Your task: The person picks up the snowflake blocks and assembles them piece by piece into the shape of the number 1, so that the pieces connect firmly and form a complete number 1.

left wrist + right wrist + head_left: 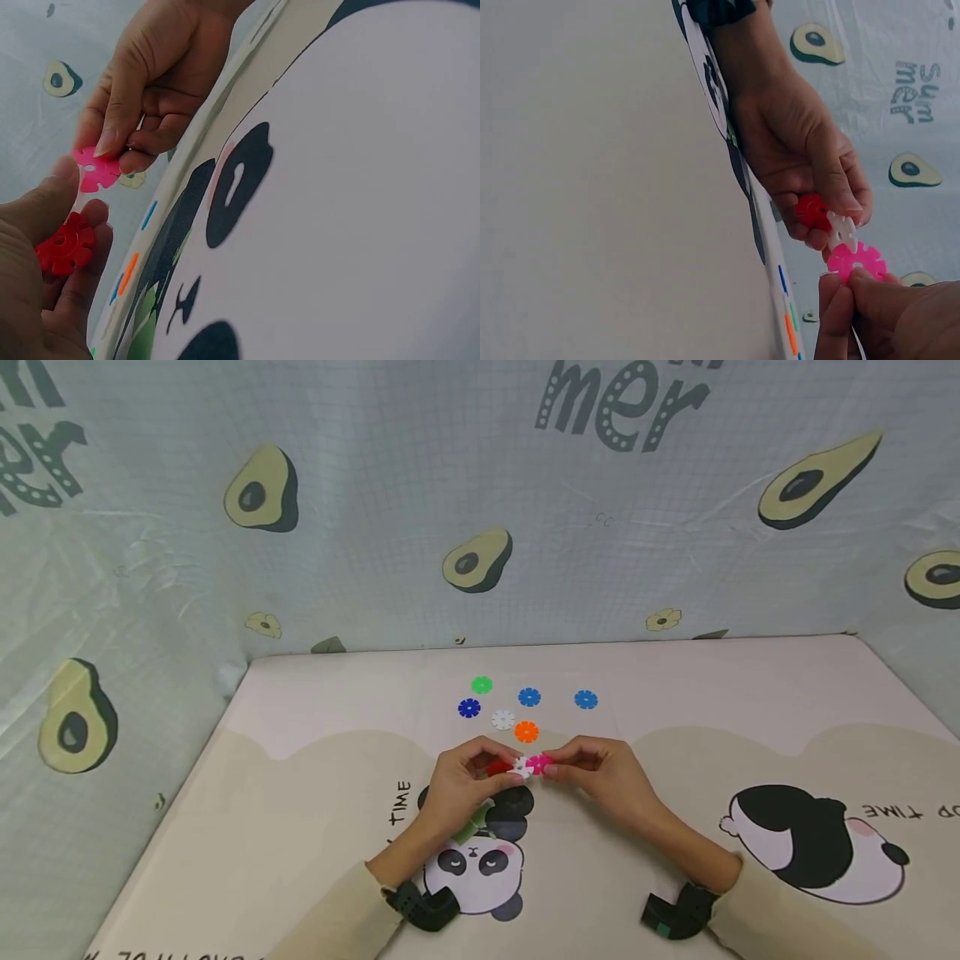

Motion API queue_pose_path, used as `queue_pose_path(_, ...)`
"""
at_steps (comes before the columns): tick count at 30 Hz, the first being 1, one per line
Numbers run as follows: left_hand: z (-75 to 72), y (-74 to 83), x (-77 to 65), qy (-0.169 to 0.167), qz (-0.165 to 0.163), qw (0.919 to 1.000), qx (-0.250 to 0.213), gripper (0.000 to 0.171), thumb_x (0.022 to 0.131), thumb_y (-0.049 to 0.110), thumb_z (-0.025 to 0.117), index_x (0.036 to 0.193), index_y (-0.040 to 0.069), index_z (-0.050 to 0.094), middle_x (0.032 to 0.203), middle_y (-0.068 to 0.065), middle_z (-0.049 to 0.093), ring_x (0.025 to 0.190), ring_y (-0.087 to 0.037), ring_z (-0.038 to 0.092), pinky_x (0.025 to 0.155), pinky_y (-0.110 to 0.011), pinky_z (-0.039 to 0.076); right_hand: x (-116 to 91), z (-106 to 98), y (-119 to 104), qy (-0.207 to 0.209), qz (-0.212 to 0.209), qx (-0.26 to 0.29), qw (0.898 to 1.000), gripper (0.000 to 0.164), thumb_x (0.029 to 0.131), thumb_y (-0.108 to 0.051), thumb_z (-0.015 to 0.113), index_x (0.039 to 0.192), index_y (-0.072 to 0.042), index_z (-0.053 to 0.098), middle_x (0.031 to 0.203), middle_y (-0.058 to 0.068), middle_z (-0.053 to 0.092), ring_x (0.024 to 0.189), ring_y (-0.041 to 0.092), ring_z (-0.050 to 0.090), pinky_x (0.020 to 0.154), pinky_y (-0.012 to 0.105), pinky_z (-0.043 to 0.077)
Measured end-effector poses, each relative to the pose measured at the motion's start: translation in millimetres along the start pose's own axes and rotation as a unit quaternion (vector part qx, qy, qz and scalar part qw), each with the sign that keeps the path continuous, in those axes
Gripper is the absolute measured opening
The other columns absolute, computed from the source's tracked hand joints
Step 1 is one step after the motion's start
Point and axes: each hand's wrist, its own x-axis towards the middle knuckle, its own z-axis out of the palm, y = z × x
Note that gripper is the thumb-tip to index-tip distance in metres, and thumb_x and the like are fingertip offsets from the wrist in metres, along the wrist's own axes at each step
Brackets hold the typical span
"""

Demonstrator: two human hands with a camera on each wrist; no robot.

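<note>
Above the table, my left hand (467, 783) pinches a white notched disc (843, 231) between thumb and fingers. A red notched disc (66, 246) is joined to the white one and sits within the curl of the left fingers. From the other side, my right hand (606, 774) pinches a pink notched disc (856, 260) by its edge. Pink and white meet at their rims; whether their slots are fully interlocked I cannot tell. In the head view the left fingers partly cover the red disc.
Beyond the hands lie loose discs: green (482, 685), dark blue (469, 708), two lighter blue (529, 697), white (503, 719) and orange (527, 732). The table cover (300, 827) has printed pandas. An avocado-patterned sheet (360, 527) hangs behind.
</note>
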Motion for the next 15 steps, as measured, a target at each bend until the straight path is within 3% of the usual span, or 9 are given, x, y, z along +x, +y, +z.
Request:
queue_pose_path(10,1.0,0.5,0.0,-0.006,0.038,0.998,0.05,0.023,0.079,-0.002,0.075,0.1,-0.003,0.065,0.101,-0.013,0.066,0.09,-0.03,0.061,0.081,-0.034,0.052,-2.0,2.2,-3.7,-0.012,-0.007,0.015,1.0,0.021,0.081,-0.017,0.077,0.101,-0.011,0.075,0.091,0.001,0.072,0.082,0.018,0.068,0.071,0.026,0.053)
queue_pose_path(15,1.2,2.8,-1.1,-0.015,0.041,0.9965,0.071,0.026,0.08,0.0,0.075,0.104,-0.002,0.065,0.102,-0.011,0.066,0.091,-0.028,0.061,0.084,-0.032,0.051,-0.7,2.4,-2.4,-0.007,0.006,0.017,1.0,0.024,0.081,-0.019,0.077,0.104,-0.01,0.073,0.091,0.002,0.072,0.082,0.018,0.069,0.071,0.024,0.052)
